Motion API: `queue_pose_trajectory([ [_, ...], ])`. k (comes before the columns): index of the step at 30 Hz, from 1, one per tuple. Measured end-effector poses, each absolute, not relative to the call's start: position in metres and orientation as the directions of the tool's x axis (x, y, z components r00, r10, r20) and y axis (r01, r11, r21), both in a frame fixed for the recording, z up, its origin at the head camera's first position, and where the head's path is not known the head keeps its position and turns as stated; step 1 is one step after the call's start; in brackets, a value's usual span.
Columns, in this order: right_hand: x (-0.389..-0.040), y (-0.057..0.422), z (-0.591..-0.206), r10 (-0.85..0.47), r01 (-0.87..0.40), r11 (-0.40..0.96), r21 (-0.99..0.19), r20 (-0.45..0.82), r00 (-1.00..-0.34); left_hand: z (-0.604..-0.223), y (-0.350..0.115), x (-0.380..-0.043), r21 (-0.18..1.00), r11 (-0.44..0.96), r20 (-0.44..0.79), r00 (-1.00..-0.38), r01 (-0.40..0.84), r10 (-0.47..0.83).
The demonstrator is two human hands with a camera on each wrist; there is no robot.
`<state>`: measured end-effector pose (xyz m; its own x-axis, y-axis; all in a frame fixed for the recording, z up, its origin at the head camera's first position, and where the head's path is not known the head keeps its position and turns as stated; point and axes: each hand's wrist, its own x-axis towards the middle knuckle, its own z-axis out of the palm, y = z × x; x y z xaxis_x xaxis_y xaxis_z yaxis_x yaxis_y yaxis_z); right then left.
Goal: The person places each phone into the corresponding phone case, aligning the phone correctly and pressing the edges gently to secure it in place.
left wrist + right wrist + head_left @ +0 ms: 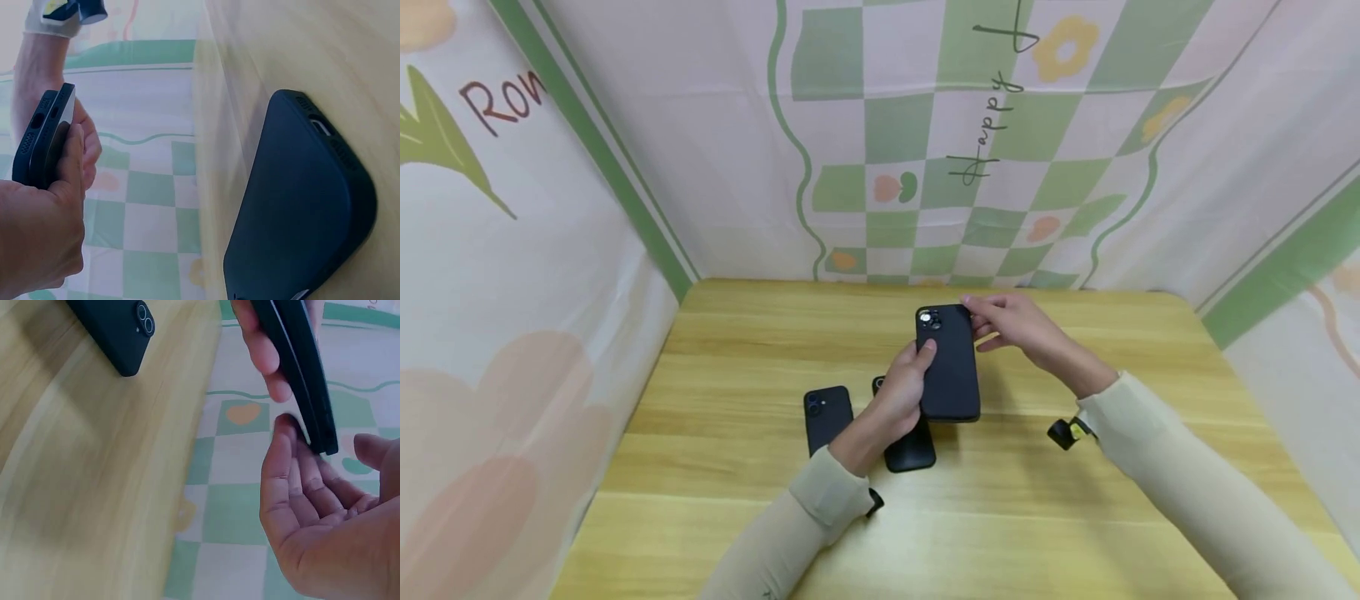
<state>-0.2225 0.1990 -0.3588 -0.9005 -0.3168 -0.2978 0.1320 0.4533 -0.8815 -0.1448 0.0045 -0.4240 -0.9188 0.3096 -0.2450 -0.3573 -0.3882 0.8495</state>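
Note:
My left hand grips a black phone above the table, thumb on its back beside the camera cluster. From the left wrist view, the held phone shows two layers, each with a port opening; whether these are two phones or a phone and case I cannot tell. My right hand is at the phone's upper right corner. In the right wrist view its fingers are loosely bent by the phone's end, the thumb apart from it. A second black phone lies on the table, partly hidden under my left hand.
Another black phone with cameras facing up lies left of it, its lower end hidden by my left forearm. The wooden table meets patterned cloth walls at the back and sides. Small black devices sit at both wrists.

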Motion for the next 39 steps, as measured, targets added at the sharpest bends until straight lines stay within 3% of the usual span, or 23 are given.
queue_pose_trajectory([
  [8, -0.2297, 0.2023, -0.3627, -0.333, 0.273, 0.374, -0.886, -0.403, -0.852, -0.426, 0.0017, -0.1451, 0.857, -0.361, -0.244, -0.906, -0.369, 0.347],
  [27, -0.2268, 0.2044, -0.3661, -0.4, 0.208, 0.362, -0.909, -0.353, -0.846, -0.4265, -0.0001, -0.1421, 0.854, -0.364, -0.242, -0.902, -0.373, 0.357],
  [39, -0.2244, 0.2033, -0.3635, -0.363, 0.211, 0.379, -0.901, -0.355, -0.861, -0.4246, -0.0003, -0.1426, 0.873, -0.318, -0.254, -0.901, -0.37, 0.351],
])
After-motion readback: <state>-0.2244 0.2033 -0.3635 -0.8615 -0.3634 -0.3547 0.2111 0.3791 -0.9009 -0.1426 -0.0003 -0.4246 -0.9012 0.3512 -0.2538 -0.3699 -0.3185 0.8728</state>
